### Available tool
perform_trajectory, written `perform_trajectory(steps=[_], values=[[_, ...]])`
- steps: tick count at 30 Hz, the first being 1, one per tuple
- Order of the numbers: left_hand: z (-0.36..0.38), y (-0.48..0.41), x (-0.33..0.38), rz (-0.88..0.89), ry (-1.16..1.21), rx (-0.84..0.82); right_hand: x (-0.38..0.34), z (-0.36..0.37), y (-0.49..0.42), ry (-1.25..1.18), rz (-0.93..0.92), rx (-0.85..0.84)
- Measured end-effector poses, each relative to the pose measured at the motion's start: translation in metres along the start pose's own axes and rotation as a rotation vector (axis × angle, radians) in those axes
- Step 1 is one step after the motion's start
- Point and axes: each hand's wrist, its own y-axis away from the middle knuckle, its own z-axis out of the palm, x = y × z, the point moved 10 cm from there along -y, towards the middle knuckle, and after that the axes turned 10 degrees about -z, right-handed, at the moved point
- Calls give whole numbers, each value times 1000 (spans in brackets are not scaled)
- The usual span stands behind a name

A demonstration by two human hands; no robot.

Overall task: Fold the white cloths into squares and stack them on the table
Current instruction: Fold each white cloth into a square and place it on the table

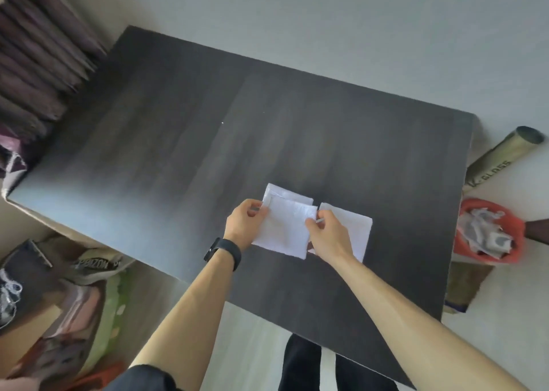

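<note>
A dark worktop carries white cloths near its front edge. A folded cloth overlaps a folded square behind it, with a second square just to its right. The left grip pinches the cloth's left edge and the right grip its right edge. The step appears to be stacking. The next move calls for lining up the corners before letting go.

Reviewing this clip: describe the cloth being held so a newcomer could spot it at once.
On the dark table, near its front edge, are three white cloths. The held cloth is the middle one, overlapping the far cloth behind it, with the right cloth lying flat beside it. It alone is pinched at its top corners by the left hand and right hand.
</note>
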Motion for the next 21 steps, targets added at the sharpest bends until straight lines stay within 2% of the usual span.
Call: perform_trajectory(steps=[10,16,18,20,21], values=[[18,-58,9,34,-54,-81,9,7,-36,239,158,115],[15,-59,16,124,-140,-30,7,6,-38,281,175,133],[8,-45,22,264,-228,121,-4,1,-31,339,111,171],[10,-17,33,553,-404,301,-14,-1,-18,432,12,231],[19,-6,35,694,-499,338,-20,1,-12,476,-62,267]])
